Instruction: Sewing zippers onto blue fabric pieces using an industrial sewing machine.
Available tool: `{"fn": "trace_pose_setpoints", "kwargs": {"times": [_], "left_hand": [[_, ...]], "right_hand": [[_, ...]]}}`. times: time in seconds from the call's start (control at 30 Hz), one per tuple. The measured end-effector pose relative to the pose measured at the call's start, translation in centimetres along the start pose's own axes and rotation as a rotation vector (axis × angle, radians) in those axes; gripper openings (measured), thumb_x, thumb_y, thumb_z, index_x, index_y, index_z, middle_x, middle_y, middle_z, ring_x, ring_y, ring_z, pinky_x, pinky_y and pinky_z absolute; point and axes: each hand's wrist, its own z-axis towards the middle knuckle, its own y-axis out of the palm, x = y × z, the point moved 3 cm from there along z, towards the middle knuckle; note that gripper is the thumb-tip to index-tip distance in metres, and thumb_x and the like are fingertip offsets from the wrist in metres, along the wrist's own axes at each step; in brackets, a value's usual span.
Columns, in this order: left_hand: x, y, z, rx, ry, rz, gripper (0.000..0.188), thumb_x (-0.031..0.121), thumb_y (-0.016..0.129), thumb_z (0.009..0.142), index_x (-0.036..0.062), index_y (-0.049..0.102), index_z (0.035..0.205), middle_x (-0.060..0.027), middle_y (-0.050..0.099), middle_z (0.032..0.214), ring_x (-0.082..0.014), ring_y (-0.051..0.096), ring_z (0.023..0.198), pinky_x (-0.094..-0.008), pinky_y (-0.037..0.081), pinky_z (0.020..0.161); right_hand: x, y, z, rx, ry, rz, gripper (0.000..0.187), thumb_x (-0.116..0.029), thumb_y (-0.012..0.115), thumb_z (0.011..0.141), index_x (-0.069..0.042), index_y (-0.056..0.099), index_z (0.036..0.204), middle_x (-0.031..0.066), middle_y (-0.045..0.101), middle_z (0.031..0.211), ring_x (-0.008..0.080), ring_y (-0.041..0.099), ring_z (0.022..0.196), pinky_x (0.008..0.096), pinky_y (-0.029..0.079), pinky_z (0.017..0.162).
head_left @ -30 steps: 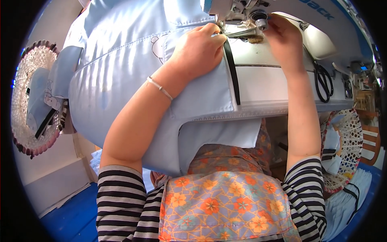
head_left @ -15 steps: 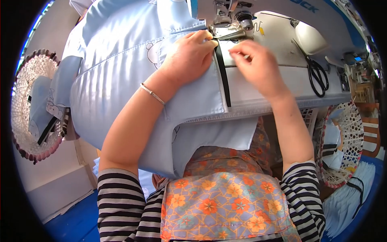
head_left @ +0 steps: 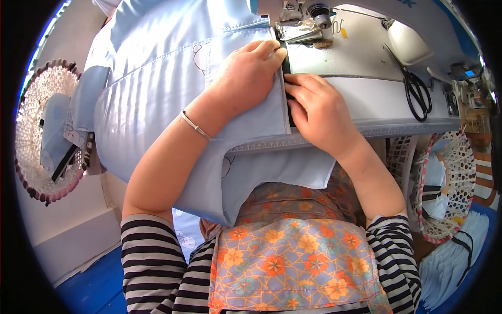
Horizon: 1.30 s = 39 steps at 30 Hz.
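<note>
Light-blue fabric (head_left: pixel 151 110) with printed cartoon outlines and stitched seams spreads over the sewing table and drapes over its front edge. A narrow black strip (head_left: pixel 291 119) lies along the fabric's right edge. My left hand (head_left: pixel 248 73) presses on the fabric by that edge, fingers curled and closed at the strip's upper part. Lower down, my right hand (head_left: pixel 321 112) pinches the strip against the edge, its thumb bent below the fingers. The hands partly cover the strip. Just beyond them is the sewing machine's needle area (head_left: pixel 320 21), with a metal guide (head_left: pixel 306 36) on the bed.
Black scissors (head_left: pixel 417 97) lie on the table at right, near a white rounded part (head_left: pixel 408 46). A ruler strip (head_left: pixel 361 128) runs along the front edge. Woven baskets with fabric pieces stand left (head_left: pixel 26 172) and right (head_left: pixel 460 157); a tied light-blue bundle (head_left: pixel 455 261) lies low right.
My right hand has moved left and slightly down, from above the table onto the black strip. The fabric edge and strip have shifted slightly; my left hand stays on them.
</note>
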Motion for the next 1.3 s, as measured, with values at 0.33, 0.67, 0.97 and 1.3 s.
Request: {"fn": "trace_pose_setpoints", "kwargs": {"times": [0.33, 0.67, 0.97, 1.3], "left_hand": [[-0.5, 0.2, 0.6, -0.063, -0.069, 0.081, 0.032, 0.007, 0.055, 0.081, 0.0047, 0.067, 0.110, -0.0142, 0.061, 0.114, -0.0323, 0.060, 0.107, -0.0433, 0.051, 0.087], [-2.4, 0.5, 1.3, -0.031, -0.025, 0.040, 0.031, 0.006, 0.057, 0.081, 0.0048, 0.066, 0.111, -0.0190, 0.061, 0.118, -0.0354, 0.060, 0.108, -0.0433, 0.051, 0.090], [4.0, -2.1, -1.0, -0.154, -0.035, -0.070, 0.037, 0.010, 0.062, 0.077, -0.0015, 0.060, 0.112, -0.0144, 0.058, 0.114, -0.0318, 0.056, 0.112, -0.0406, 0.048, 0.094], [1.8, -0.6, -1.5, -0.086, 0.047, 0.005, 0.034, 0.007, 0.057, 0.080, 0.0012, 0.062, 0.113, -0.0085, 0.062, 0.113, -0.0263, 0.060, 0.109, -0.0363, 0.050, 0.095]], "right_hand": [[-0.1, 0.0, -0.3, 0.012, -0.007, -0.017, 0.022, 0.003, 0.064, 0.078, 0.002, 0.067, 0.100, 0.0150, 0.066, 0.106, 0.0332, 0.064, 0.096, 0.0406, 0.052, 0.086], [0.6, 0.4, 0.5, 0.039, 0.010, -0.149, 0.021, -0.001, 0.067, 0.075, 0.001, 0.068, 0.096, 0.0124, 0.062, 0.098, 0.0292, 0.060, 0.090, 0.0380, 0.052, 0.082], [1.1, -0.2, 0.5, 0.039, 0.041, -0.120, 0.021, 0.003, 0.066, 0.077, 0.001, 0.068, 0.098, 0.0111, 0.065, 0.098, 0.0300, 0.062, 0.091, 0.0383, 0.052, 0.081], [2.7, -0.7, 1.8, 0.008, -0.069, -0.205, 0.018, 0.001, 0.065, 0.079, 0.000, 0.069, 0.097, 0.0120, 0.070, 0.099, 0.0290, 0.064, 0.095, 0.0384, 0.053, 0.083]]}}
